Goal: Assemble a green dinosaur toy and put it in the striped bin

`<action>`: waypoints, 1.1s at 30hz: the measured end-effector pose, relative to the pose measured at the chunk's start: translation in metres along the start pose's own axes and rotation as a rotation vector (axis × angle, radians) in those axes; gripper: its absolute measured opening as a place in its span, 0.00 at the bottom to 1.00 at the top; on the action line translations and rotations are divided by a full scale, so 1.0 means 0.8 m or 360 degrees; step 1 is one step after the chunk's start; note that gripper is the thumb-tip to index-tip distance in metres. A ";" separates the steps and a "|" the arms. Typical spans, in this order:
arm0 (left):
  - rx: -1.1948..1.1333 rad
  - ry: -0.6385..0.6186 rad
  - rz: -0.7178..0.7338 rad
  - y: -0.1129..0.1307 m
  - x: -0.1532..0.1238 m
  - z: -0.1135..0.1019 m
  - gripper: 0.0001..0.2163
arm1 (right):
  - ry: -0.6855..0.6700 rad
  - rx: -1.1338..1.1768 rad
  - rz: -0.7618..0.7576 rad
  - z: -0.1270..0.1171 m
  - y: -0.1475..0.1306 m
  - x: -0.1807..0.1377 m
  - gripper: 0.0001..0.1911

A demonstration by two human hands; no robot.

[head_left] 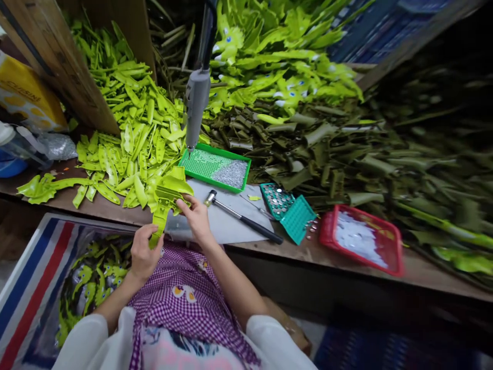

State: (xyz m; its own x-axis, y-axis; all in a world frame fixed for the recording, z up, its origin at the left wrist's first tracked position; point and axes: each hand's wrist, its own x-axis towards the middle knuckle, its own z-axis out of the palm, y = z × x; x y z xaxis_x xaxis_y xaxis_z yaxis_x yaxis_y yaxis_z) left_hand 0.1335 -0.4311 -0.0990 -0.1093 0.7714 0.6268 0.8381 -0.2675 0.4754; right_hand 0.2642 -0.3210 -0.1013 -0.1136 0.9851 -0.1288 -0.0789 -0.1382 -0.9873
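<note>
Between my hands is a yellow-green moulded plastic part, its ribbed inner side facing up, over the table's front edge. My left hand grips its narrow lower end. Higher up, the fingers of my right hand pinch its right side. Just beyond it lies a heap of loose yellow-green plastic pieces. An electric screwdriver hangs tip down above a green tray holding small silvery screws. To the right of my right hand, a hammer with a black handle rests on a grey sheet.
Farther right are a teal compartment box of round metal pieces and a red basket with white pieces. Dark olive parts and yellow-green dragon-like heads pile up behind. Lower left, a striped bag holds more green pieces.
</note>
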 end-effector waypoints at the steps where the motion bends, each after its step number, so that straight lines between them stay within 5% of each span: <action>1: -0.0023 -0.0011 0.0000 0.002 -0.001 0.003 0.17 | 0.0038 -0.0081 -0.0052 -0.007 0.002 -0.002 0.25; 5: -0.0223 -0.0269 -0.0008 0.016 -0.006 -0.004 0.17 | -0.0048 -0.0388 -0.0188 -0.052 -0.004 0.003 0.23; 8: -0.0414 -0.0502 0.0016 0.024 0.014 -0.017 0.17 | -0.0715 -0.0494 -0.0156 -0.103 -0.028 0.025 0.18; 10: -0.0417 -0.0393 -0.0038 0.023 0.047 -0.012 0.12 | -0.1178 -0.0597 -0.0096 -0.127 -0.045 0.047 0.16; 12: -0.0389 -0.0237 -0.0160 0.018 0.090 0.009 0.10 | -0.1499 -0.0755 0.0025 -0.131 -0.055 0.072 0.14; 15: -0.0487 -0.0298 -0.0330 0.007 0.142 0.055 0.10 | -0.1737 -0.1057 0.0082 -0.108 -0.059 0.100 0.13; 18: -0.0547 -0.0471 -0.0302 0.000 0.144 0.079 0.13 | -0.1404 -0.1242 -0.0303 -0.092 -0.056 0.102 0.21; 23: -0.0414 -0.0829 -0.0001 0.003 0.073 0.066 0.31 | -0.0492 -0.1309 -0.0749 -0.131 -0.041 0.037 0.20; 29: -0.0335 -0.0946 -0.0170 0.028 0.018 0.064 0.23 | 0.0215 -0.1420 -0.0308 -0.131 -0.002 -0.061 0.21; 33: -0.0482 -0.1049 -0.0185 0.040 -0.006 0.056 0.22 | 0.0280 -0.1322 -0.0020 -0.106 0.014 -0.081 0.26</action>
State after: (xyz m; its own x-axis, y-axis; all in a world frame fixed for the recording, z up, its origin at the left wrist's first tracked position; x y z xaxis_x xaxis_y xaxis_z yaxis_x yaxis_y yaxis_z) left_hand 0.1850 -0.4174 -0.1141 0.2354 0.9661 0.1058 0.6461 -0.2368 0.7256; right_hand 0.3543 -0.3778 -0.1122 0.0438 0.9971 -0.0623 0.6815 -0.0754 -0.7279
